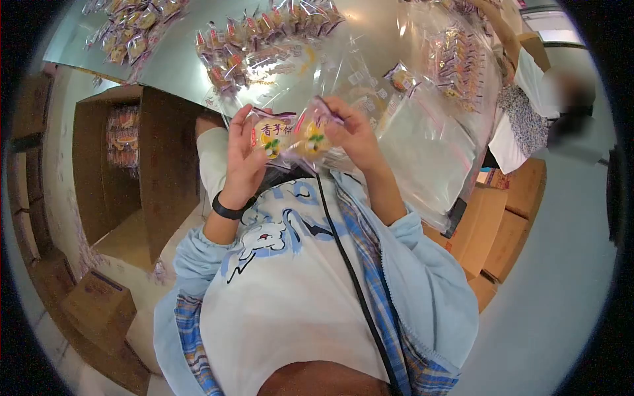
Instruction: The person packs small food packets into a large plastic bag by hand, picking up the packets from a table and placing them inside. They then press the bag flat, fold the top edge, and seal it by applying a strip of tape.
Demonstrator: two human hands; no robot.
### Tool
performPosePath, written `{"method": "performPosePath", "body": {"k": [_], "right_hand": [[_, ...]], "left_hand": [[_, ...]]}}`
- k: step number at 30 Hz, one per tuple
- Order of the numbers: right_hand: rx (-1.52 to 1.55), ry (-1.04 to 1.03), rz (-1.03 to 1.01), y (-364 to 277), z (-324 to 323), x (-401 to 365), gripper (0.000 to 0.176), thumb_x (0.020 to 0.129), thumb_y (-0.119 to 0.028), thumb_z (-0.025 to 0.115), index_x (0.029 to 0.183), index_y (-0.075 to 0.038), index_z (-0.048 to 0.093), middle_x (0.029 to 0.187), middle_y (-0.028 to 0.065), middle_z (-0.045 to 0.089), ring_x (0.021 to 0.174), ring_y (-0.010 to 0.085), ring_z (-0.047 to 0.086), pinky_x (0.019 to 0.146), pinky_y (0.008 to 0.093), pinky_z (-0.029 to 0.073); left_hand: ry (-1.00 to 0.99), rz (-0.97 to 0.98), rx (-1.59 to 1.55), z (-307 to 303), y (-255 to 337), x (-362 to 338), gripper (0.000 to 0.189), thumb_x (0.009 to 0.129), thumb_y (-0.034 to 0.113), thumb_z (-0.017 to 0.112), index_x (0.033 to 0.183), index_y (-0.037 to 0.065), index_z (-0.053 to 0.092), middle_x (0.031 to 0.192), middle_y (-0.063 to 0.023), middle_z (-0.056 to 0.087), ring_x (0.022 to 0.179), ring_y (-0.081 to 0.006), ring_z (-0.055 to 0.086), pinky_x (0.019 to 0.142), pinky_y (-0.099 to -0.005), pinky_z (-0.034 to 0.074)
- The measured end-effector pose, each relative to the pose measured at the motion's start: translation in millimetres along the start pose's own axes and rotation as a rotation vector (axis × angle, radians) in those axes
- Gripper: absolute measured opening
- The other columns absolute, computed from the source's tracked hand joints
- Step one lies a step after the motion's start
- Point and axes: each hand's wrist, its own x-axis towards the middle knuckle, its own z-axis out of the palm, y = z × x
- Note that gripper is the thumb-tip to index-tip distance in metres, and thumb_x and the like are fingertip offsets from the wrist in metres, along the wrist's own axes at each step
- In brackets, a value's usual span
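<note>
Just off the table's near edge, my left hand [244, 158] grips a wrapped taro pastry [272, 137] with purple and yellow print, its label facing up. Close beside it, my right hand [350, 135] has its fingers closed on a second wrapped pastry [312, 137], slightly blurred. The two packets meet or overlap between my hands. Beyond them on the table lies a clear printed bag [277, 69], with rows of wrapped pastries [254, 30] at its far side.
A stack of clear plastic bags [429, 145] lies at the table's right. More wrapped pastries fill a large bag [456, 63] behind it. An open cardboard box [168, 171] with packets inside stands at left. Cartons [495, 231] are stacked at right, near another person's patterned sleeve [525, 115].
</note>
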Motion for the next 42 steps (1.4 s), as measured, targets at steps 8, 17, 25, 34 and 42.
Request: {"method": "performPosePath", "body": {"k": [8, 17, 25, 34, 42], "right_hand": [[-0.48, -0.276, 0.052, -19, 14, -4, 0.047, 0.09, -0.023, 0.081, 0.13, -0.007, 0.062, 0.14, 0.0129, 0.055, 0.129, 0.0251, 0.054, 0.109, 0.0398, 0.044], [-0.374, -0.584, 0.182, -7, -3, -33, 0.071, 0.077, -0.022, 0.091, 0.139, -0.01, 0.058, 0.138, 0.011, 0.057, 0.129, 0.0187, 0.054, 0.108, 0.0364, 0.046], [-0.285, -0.015, 0.352, 19, -12, -40, 0.066, 0.083, -0.022, 0.085, 0.142, -0.007, 0.058, 0.117, 0.0065, 0.07, 0.106, 0.0159, 0.065, 0.096, 0.0325, 0.052], [-0.004, -0.095, 0.61, 31, 3, -4, 0.066, 0.094, -0.032, 0.075, 0.153, -0.014, 0.051, 0.101, 0.0, 0.07, 0.074, 0.0053, 0.064, 0.044, 0.0223, 0.037], [-0.676, 0.345, -0.004, 76, 28, 28, 0.068, 0.087, -0.025, 0.083, 0.147, -0.008, 0.056, 0.148, 0.0238, 0.043, 0.131, 0.0334, 0.051, 0.114, 0.0415, 0.04]], "left_hand": [[-0.168, -0.281, 0.378, 14, 19, -2, 0.096, 0.075, 0.004, 0.09, 0.155, 0.004, 0.037, 0.143, -0.0097, 0.055, 0.133, -0.0208, 0.054, 0.112, -0.0397, 0.046], [-0.194, -0.44, 0.397, 6, 1, -20, 0.105, 0.082, 0.008, 0.084, 0.165, 0.016, 0.02, 0.155, -0.0123, 0.04, 0.132, -0.0231, 0.051, 0.107, -0.0352, 0.047], [-0.076, 0.512, 2.148, -13, 31, 35, 0.071, 0.076, 0.021, 0.085, 0.142, 0.021, 0.059, 0.135, -0.0056, 0.058, 0.11, -0.0274, 0.058, 0.098, -0.0455, 0.039], [0.092, 0.607, 1.989, -28, 36, 36, 0.014, 0.087, 0.016, 0.078, 0.1, 0.012, 0.076, 0.098, -0.0007, 0.072, 0.096, -0.022, 0.063, 0.088, -0.0381, 0.043], [0.337, 0.684, 1.753, -16, 39, 37, 0.012, 0.089, 0.008, 0.077, 0.101, 0.005, 0.074, 0.09, -0.0074, 0.071, 0.078, -0.0232, 0.064, 0.074, -0.0357, 0.048]]}}
